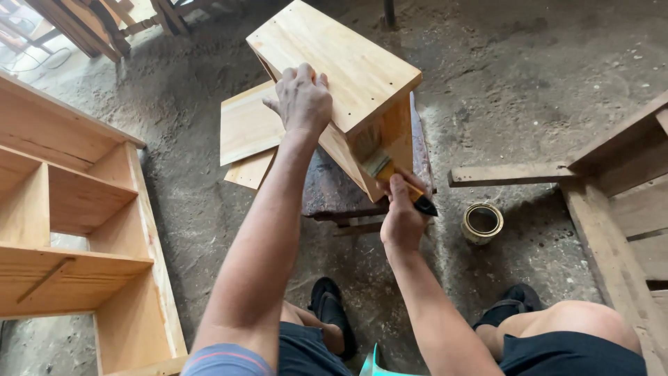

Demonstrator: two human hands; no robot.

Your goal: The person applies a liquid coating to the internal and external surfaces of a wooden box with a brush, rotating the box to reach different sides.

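A wooden box-like piece [341, 69] is propped up tilted in the upper middle of the frame, resting on a dark worn stool [334, 191]. The left hand [303, 101] is laid flat on its top panel, fingers spread a bit and curled over the edge, so nothing is really gripped, the piece is just steadied. Lower down, around the centre, a paintbrush [393, 174] with a yellow-and-black handle is held in the right hand [402, 216], fingers wrapped tight around the handle. The bristles are pressed against the darker, glossy side face of the piece.

Flat wooden boards [247, 129] are seen lying just left of the stool, partly tucked under the tilted piece. A small open tin can [481, 223] is set on the dusty floor right of centre, near the brush hand but not touching it. A big unfinished shelf unit [76, 230] with open compartments is laid along the left edge. More raw timber framing [626, 188] is seen at the right edge. Black sandals and bare knees are visible along the bottom.
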